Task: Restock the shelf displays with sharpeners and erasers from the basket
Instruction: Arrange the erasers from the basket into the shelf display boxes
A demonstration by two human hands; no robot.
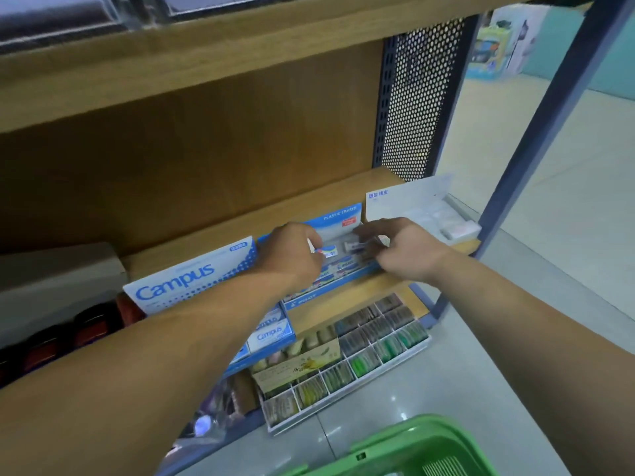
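The wooden shelf (pixel 309 201) fills the far side of the view, with a metal frame post on the right. Near the person, low at the right, stands the green basket (pixel 412 438); what is left inside it is out of view. On the shelf, a blue and white Campus box (pixel 192 280) sits at the left, the blue eraser display box (pixel 340 214) in the middle and a white box (pixel 412 201) at the far right. A divided tray (pixel 371 352) of small packets lies on the level below.

Both hands reach into the blue display box. The left hand (pixel 292 255) has its fingers curled and pinches a white and blue eraser (pixel 326 251) just above the rows already stocked. The right hand (pixel 402 249) spreads over the right part of the box, its fingers lying on or beside another eraser (pixel 355 247); the blur hides whether they grip it.

The step in hand appears to be seating erasers into this box. The next move probably calls for lowering the pinched eraser into a free slot, lined up with its neighbours, and then reaching back to the basket.
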